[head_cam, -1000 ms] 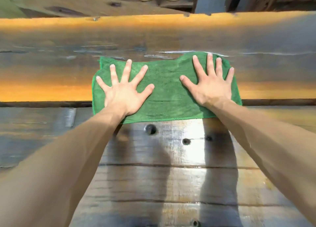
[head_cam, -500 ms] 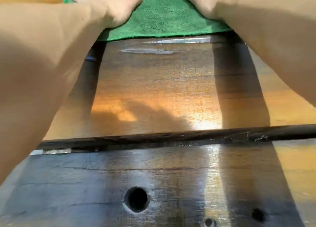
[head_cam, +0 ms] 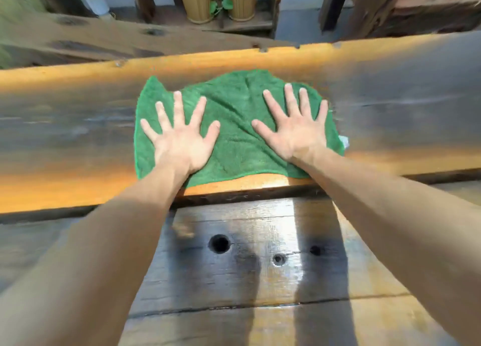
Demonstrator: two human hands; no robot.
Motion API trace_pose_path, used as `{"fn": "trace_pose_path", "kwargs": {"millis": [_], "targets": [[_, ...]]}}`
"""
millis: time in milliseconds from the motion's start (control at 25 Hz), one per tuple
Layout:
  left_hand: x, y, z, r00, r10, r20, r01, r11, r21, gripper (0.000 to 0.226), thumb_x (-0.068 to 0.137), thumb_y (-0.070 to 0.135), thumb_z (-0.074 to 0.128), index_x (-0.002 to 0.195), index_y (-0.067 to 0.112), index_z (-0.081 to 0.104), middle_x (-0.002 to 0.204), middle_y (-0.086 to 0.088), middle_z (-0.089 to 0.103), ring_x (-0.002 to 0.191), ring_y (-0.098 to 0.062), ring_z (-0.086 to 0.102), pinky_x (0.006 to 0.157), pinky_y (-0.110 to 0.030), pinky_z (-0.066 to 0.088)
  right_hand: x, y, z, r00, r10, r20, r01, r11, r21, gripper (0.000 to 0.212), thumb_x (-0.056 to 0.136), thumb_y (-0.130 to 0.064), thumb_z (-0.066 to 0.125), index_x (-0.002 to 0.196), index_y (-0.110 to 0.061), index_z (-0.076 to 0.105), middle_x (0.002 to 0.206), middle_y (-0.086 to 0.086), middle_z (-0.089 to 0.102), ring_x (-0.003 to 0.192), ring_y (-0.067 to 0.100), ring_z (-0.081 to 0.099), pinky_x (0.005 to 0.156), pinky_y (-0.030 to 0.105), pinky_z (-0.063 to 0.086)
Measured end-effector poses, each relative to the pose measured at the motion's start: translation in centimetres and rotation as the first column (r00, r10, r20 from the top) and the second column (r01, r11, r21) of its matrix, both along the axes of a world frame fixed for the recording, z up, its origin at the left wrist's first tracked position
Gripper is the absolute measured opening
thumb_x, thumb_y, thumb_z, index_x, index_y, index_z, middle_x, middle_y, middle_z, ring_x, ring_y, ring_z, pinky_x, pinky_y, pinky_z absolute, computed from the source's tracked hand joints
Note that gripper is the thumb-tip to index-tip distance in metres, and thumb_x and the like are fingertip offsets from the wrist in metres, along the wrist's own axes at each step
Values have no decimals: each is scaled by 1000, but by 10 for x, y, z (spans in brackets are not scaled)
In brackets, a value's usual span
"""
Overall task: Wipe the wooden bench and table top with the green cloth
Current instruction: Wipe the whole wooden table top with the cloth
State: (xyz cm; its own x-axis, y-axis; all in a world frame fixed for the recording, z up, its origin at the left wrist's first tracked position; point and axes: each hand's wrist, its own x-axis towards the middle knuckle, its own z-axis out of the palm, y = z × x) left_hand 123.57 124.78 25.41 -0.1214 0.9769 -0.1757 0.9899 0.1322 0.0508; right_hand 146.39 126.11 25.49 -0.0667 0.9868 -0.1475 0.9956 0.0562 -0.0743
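Observation:
The green cloth [head_cam: 238, 137] lies spread and slightly rumpled on the far, wide plank of the wooden table top [head_cam: 78, 121]. My left hand [head_cam: 182, 140] presses flat on the cloth's left half with its fingers splayed. My right hand [head_cam: 295, 131] presses flat on the right half the same way. Neither hand grips the cloth. The cloth's near hem sits just short of the dark gap [head_cam: 242, 196] between the planks. A small white tag [head_cam: 345, 141] sticks out at the cloth's right edge.
The near plank [head_cam: 234, 293] is glossy, with three round holes [head_cam: 219, 243]. Beyond the table's far edge lies a wooden bench slab [head_cam: 91, 41]. Behind it stand wicker pots [head_cam: 197, 2] with a plant, and dark wooden furniture [head_cam: 416, 9] at the far right.
Both hands have pushed the cloth away from me: it straddled the gap between the planks and now lies wholly on the far plank, more rumpled. The view dipped down and came back up.

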Motion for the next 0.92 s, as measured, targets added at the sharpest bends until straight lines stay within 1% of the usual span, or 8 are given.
{"fn": "trace_pose_path", "kwargs": {"millis": [160, 320, 480, 560, 640, 720, 800, 920], "targets": [[2, -122, -3, 999, -24, -35, 24, 1000, 1, 67, 92, 72, 3, 154, 50, -9, 167, -2, -15, 152, -40, -10, 115, -71, -1, 0, -115, 6, 1000, 10, -18, -11, 999, -40, 75, 89, -81, 7, 155, -49, -9, 167, -2, -16, 153, 28, -15, 117, 65, -8], [3, -265, -2, 999, -45, -3, 45, 999, 9, 71, 91, 72, 16, 156, 45, 13, 168, -7, 11, 150, -45, 14, 111, -74, 11, 9, -252, 7, 1000, 11, -18, -12, 999, -45, 78, 88, -82, 8, 155, -47, -11, 167, 0, -16, 153, 28, -17, 114, 69, -8], [8, -391, 2, 1000, -18, 20, 19, 999, -27, 71, 90, 71, 25, 155, 42, 27, 165, -8, 23, 147, -45, 25, 109, -76, 17, 13, -382, 7, 998, -5, -55, 0, 996, -90, 79, 90, -81, 16, 158, -42, 13, 168, 4, 7, 154, 32, 6, 114, 73, 4], [10, -451, 4, 1000, -14, 3, 14, 1000, -9, 70, 91, 71, 24, 155, 43, 25, 166, -7, 20, 149, -44, 19, 111, -75, 14, 18, -432, 9, 999, -7, -38, 4, 997, -73, 79, 89, -82, 13, 158, -43, 12, 168, 3, 6, 155, 31, 4, 115, 72, 3], [11, -506, 3, 1000, -14, -4, 13, 1000, -16, 69, 93, 74, 13, 157, 46, 10, 169, -4, 6, 153, -39, 4, 114, -72, 7, 22, -475, 11, 1000, 2, -25, -4, 997, -78, 80, 88, -83, 8, 157, -45, -4, 168, 2, -11, 154, 29, -11, 115, 70, -6], [12, -554, 4, 1000, -16, 7, 16, 999, -32, 70, 94, 75, 11, 157, 46, 7, 169, -3, 3, 153, -38, 2, 114, -71, 6, 25, -522, 14, 1000, 10, -28, -13, 993, -115, 80, 88, -83, 7, 155, -45, -13, 165, 2, -21, 151, 29, -22, 113, 69, -12], [13, -594, 7, 1000, -28, 4, 28, 999, -44, 70, 94, 72, 19, 157, 43, 16, 168, -5, 10, 152, -41, 11, 112, -73, 11, 25, -573, 15, 999, 11, -30, -14, 995, -102, 80, 89, -83, 11, 157, -44, -6, 167, 3, -15, 152, 29, -17, 114, 70, -8], [15, -647, 8, 999, -38, 20, 39, 998, -49, 70, 93, 70, 26, 156, 40, 24, 167, -7, 16, 150, -42, 18, 111, -73, 15, 26, -642, 11, 998, -26, -48, 22, 996, -90, 79, 91, -81, 18, 159, -42, 8, 168, 4, 3, 155, 30, 0, 115, 72, 3]]}}
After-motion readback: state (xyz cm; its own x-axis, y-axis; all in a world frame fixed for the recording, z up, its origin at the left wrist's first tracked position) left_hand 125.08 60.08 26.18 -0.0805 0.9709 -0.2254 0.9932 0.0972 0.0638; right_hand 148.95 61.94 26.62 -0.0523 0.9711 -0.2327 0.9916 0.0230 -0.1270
